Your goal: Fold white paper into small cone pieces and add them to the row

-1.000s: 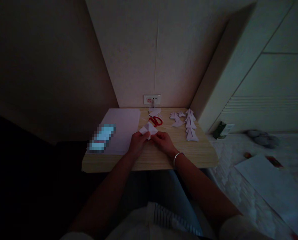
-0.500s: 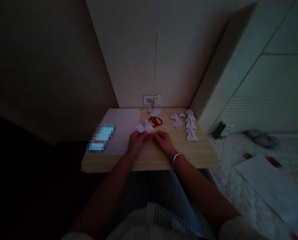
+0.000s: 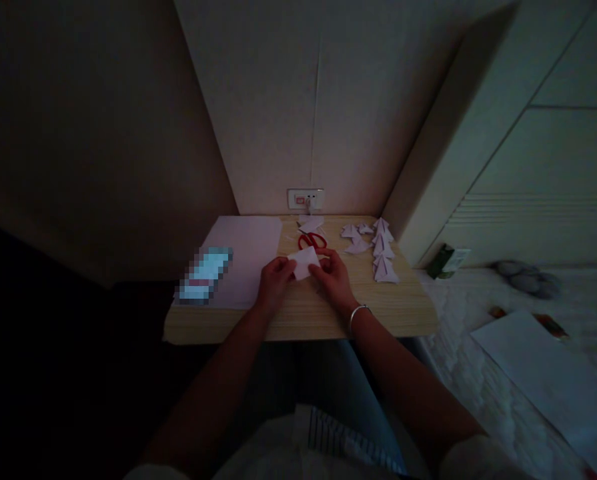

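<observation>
Between my hands is a small piece of white folded paper (image 3: 304, 263), its flat face turned up toward me. My left hand (image 3: 275, 280) pinches its left edge with thumb and fingers. On the opposite edge my right hand (image 3: 332, 275) is closed, thumb lying on the paper; a bracelet circles that wrist. Just behind the paper lie red-handled scissors (image 3: 318, 239), partly covered by it. Several folded paper pieces (image 3: 383, 250) stand in a column at the table's right side, and a few smaller folded ones (image 3: 357, 239) lie to their left.
White paper sheets (image 3: 248, 233) cover the left of the wooden table (image 3: 298, 327), with a blurred-out phone (image 3: 204, 275) on them. Paper scraps (image 3: 311, 223) lie below a wall socket (image 3: 305, 199). On the bed at right are a large sheet (image 3: 543, 373) and a dark green box (image 3: 441, 260).
The folded paper has turned from a pointed shape in my left hand to a flat face and come slightly right and nearer. My right hand has moved up and taken hold of its right edge.
</observation>
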A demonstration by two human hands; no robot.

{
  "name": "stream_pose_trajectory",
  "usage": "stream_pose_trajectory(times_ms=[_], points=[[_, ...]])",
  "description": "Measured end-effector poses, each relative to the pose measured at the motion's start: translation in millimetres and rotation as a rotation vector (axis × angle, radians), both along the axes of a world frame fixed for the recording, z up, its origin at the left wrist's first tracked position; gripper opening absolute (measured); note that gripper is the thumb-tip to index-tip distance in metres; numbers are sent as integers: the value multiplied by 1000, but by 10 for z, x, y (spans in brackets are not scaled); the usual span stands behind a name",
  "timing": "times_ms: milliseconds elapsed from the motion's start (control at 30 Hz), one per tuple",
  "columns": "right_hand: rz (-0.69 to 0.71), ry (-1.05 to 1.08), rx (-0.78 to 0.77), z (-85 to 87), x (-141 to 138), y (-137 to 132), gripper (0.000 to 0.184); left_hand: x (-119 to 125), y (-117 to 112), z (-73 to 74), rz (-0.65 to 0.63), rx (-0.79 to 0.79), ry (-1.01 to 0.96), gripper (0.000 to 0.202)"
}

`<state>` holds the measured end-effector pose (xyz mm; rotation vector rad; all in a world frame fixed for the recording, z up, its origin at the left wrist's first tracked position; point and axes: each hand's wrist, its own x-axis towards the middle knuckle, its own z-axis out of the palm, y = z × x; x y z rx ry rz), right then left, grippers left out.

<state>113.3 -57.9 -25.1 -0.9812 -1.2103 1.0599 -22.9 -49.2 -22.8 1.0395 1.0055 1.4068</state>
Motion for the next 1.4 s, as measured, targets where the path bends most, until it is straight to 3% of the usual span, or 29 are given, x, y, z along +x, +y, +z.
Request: stream_pose_trajectory(times_ms=[133, 333, 600, 967, 1400], points=[[175, -115, -56, -13, -36, -31, 36, -15, 34, -18, 82, 14, -177, 25], [7, -128, 76, -19, 9, -5, 32, -30, 53, -23, 115, 18, -61, 27], [46, -234, 166, -46, 23, -3, 21, -34, 61, -73, 79, 92, 36, 26], [104, -277, 127, 10, -15, -44, 23, -27, 42, -39, 24, 42, 28, 29], [11, -282, 31, -46, 7, 7, 15, -6, 23, -14, -30, -28, 9, 24]])
